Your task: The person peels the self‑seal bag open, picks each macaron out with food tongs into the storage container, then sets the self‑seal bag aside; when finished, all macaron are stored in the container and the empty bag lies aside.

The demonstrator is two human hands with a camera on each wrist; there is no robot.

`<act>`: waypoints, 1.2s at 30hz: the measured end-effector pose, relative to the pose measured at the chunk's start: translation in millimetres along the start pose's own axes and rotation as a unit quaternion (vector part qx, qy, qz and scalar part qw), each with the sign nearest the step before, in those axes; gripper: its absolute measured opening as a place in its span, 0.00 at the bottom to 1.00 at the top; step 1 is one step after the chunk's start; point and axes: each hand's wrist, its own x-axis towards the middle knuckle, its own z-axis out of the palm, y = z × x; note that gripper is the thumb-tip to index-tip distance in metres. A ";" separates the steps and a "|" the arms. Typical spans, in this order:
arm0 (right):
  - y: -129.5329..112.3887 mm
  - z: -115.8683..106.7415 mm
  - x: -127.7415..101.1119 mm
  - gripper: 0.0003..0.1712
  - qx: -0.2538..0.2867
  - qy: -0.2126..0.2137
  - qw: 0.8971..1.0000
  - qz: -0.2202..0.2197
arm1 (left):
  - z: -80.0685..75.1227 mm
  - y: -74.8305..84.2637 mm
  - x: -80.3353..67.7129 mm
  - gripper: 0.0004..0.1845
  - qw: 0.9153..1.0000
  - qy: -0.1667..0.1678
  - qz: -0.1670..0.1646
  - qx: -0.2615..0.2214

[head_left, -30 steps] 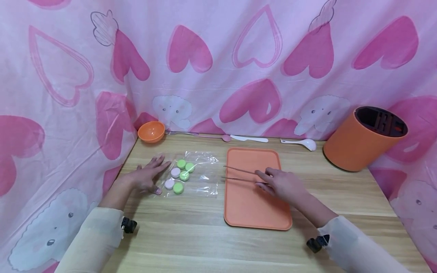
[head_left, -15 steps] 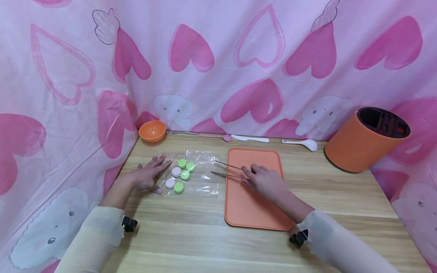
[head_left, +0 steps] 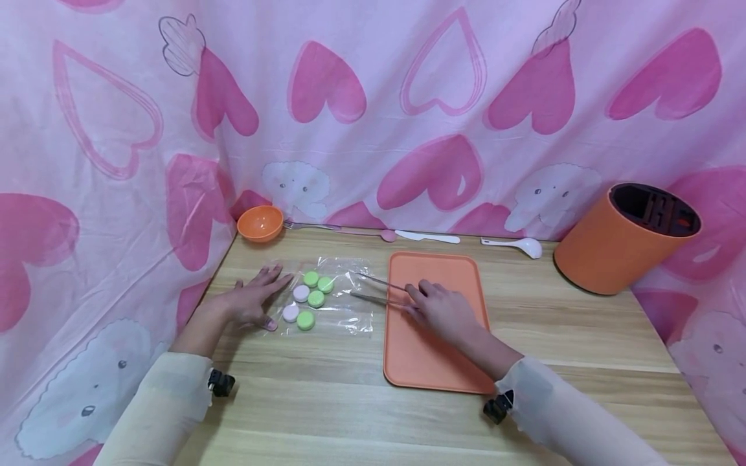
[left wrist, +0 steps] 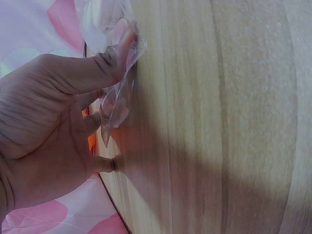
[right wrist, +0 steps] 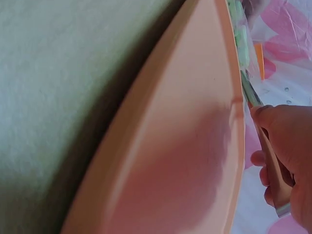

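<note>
In the head view, a clear plastic bag lies flat on the wooden table. Several green macarons and two pale pink macarons show at its left half. My left hand rests at the bag's left end with fingers spread; the left wrist view has the thumb against the crinkled film. My right hand grips metal tongs above an orange tray. The tongs' arms are apart, their tips over the bag's right part, away from the macarons. Its gripping fingers show in the right wrist view.
Along the back edge are an orange bowl, a fork, a pink spoon, a white knife and a white ladle. An orange knife block stands back right, before a pink curtain.
My right hand has moved left with the tongs, bringing their tips from the tray's left edge to over the bag's right part. The left hand and the macarons have stayed put.
</note>
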 end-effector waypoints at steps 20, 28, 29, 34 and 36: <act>-6.5 -0.3 -3.8 0.18 0.056 -0.054 0.996 0.040 | 0.1 1.6 -1.8 0.66 1.000 0.006 0.005 0.001; -9.9 5.0 10.6 0.15 0.092 -0.056 0.994 -0.015 | -0.5 2.8 -3.1 0.65 1.000 0.005 0.004 0.004; -10.5 6.0 12.9 0.15 0.095 -0.058 0.994 -0.022 | -0.6 2.6 -3.4 0.65 1.000 0.005 0.003 0.005; -14.6 10.5 21.6 0.15 0.099 -0.068 0.992 -0.049 | -0.5 1.8 -3.4 0.65 1.000 0.004 -0.002 0.009; -17.0 12.0 24.2 0.15 0.108 -0.066 0.990 -0.056 | -0.7 2.4 -3.2 0.65 1.000 0.004 -0.004 0.010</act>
